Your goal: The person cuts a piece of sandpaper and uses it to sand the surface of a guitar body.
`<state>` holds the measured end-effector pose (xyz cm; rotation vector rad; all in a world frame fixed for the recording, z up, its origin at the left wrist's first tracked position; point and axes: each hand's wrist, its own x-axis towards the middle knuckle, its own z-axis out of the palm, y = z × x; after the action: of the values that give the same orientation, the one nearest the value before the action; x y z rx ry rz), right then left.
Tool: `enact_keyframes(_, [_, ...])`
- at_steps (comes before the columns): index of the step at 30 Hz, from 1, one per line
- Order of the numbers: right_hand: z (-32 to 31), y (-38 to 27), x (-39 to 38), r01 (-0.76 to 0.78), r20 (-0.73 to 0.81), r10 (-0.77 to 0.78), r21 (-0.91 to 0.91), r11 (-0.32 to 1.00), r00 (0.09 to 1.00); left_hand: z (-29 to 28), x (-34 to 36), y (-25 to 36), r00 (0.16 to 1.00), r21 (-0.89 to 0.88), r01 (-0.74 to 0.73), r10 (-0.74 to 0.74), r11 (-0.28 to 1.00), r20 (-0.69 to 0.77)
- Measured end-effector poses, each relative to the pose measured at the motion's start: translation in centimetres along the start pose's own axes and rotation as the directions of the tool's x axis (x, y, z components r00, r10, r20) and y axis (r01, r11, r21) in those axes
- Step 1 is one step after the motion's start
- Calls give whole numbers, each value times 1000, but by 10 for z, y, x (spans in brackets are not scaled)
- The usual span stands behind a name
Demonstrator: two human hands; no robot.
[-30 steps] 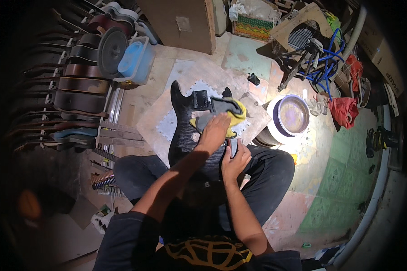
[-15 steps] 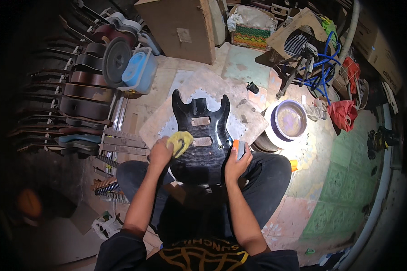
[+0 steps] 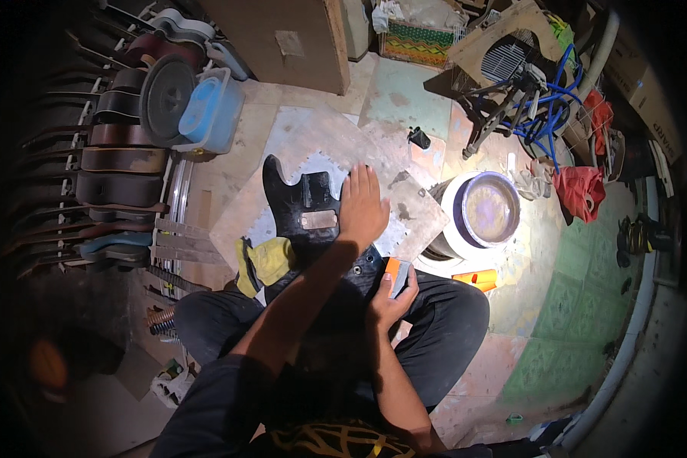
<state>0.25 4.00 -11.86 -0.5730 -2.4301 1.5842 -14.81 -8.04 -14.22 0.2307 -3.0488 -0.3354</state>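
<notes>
A black electric guitar body (image 3: 291, 206) lies in front of me, with its neck pocket and a pickup cavity showing. My left hand (image 3: 364, 210) reaches across it, fingers stretched flat on the right horn, which it partly covers; its forearm hides much of the lower body. In my right hand (image 3: 394, 299) is an orange and grey block (image 3: 396, 275), held at the body's right edge. A crumpled yellow cloth (image 3: 271, 259) rests at the body's left edge, out of my hands.
A pale board (image 3: 416, 202) lies under the guitar body. To the right stand a round basin (image 3: 490, 210) and an orange object (image 3: 477, 279). Several guitars (image 3: 122, 159) line the left, beside a clear tub (image 3: 223, 114). A blue hose (image 3: 551, 126) is coiled at far right.
My left hand has let go of the yellow cloth and moved right, onto the right horn. The guitar body has shifted and turned slightly. My right hand still holds the block, a little lower.
</notes>
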Motion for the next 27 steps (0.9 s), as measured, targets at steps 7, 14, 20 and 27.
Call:
enact_keyframes(7, [-4,-6,-8,-38,85,38,-11,999,996,15,108,-34,985,-409,170,-159,897,62])
enact_keyframes(14, [-2,-4,1,20,17,-19,-11,1000,1000,6,53,-21,999,-298,-12,1,954,-37])
enact_keyframes(20, [3,2,2,20,12,-21,86,996,1000,-31,-53,-27,976,-145,-215,215,966,-11])
enact_keyframes(27, [1,10,11,12,12,-15,188,982,1000,-86,-129,-27,945,-593,22,177,805,275])
